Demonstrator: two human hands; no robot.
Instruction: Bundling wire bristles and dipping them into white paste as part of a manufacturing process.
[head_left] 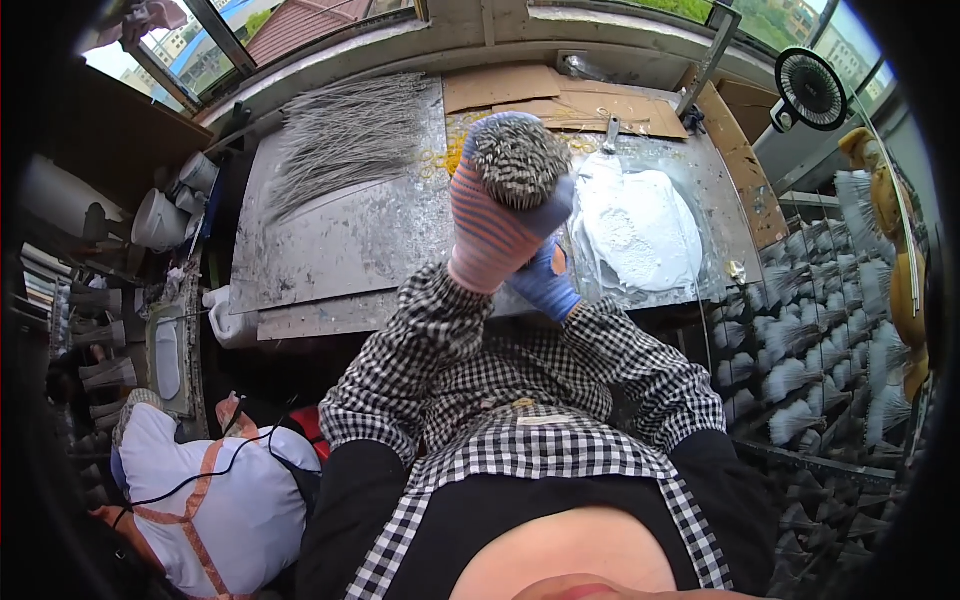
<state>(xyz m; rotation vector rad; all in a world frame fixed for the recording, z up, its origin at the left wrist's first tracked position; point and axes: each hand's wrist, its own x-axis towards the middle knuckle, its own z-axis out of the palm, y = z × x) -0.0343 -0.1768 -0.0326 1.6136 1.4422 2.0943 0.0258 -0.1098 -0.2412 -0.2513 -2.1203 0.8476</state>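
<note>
My left hand (pixel 492 222), in a striped pink and blue knit glove, is closed round a thick bundle of thin grey wire-like strands (pixel 521 160). The bundle's bristly end faces up toward me. Below it, partly behind the left wrist, is my right hand (pixel 548 285) in a blue glove. Its fingers are mostly hidden, so its hold cannot be made out. White paste (pixel 645 232) lies spread on the table to the right, with a scraper (pixel 611 136) at its far edge. Yellow rubber bands (pixel 440 162) are scattered behind my left hand.
Many loose grey strands (pixel 345 135) lie on the stained table (pixel 300 250). Cardboard sheets (pixel 585 105) line its back. A black fan (pixel 810 88) stands far right, above racks of pale brush-like bundles (pixel 800 350). Another person (pixel 235 490) works at lower left, near white buckets (pixel 160 220).
</note>
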